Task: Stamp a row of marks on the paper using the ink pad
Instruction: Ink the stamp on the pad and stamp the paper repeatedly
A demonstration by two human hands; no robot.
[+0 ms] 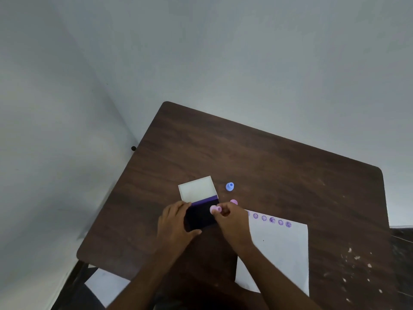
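Note:
An open ink pad (pixel 202 217) with a dark purple pad and a raised white lid (pixel 196 188) lies on the brown table (pixel 257 157). My left hand (pixel 175 222) grips the pad's left side. My right hand (pixel 232 220) pinches a small pink stamp (pixel 215 209) at the pad's right edge. A white paper (pixel 281 253) lies to the right, with a row of several purple round marks (pixel 272 219) along its top edge.
A blue stamp (pixel 229 187) stands behind the pad. Another pink stamp (pixel 234 202) peeks out just behind my right hand. White specks dot the table's right side. The table's left edge drops off near a wall corner.

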